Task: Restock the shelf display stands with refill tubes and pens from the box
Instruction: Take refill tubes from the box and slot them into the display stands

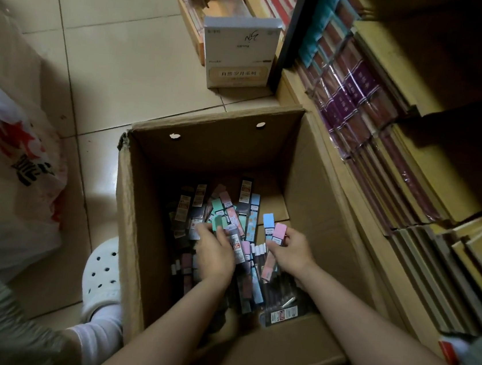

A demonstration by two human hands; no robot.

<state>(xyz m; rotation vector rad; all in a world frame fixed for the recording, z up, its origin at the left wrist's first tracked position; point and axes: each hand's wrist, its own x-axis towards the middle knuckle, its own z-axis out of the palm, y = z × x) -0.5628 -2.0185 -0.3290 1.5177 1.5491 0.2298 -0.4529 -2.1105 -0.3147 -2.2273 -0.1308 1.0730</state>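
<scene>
An open cardboard box stands on the floor in front of me. Its bottom holds a loose heap of refill tubes and pen packs in dark, green, pink and blue sleeves. Both my arms reach down into it. My left hand is closed around a bunch of packs, a green-topped pack sticking out above the fingers. My right hand grips a pink-topped pack and a blue-topped pack side by side. No display stand is visible.
A low shelf packed with wrapped notebooks runs along the right. A white carton and an open cardboard tray sit on the tiled floor beyond the box. A plastic bag lies at left, my white shoe beside the box.
</scene>
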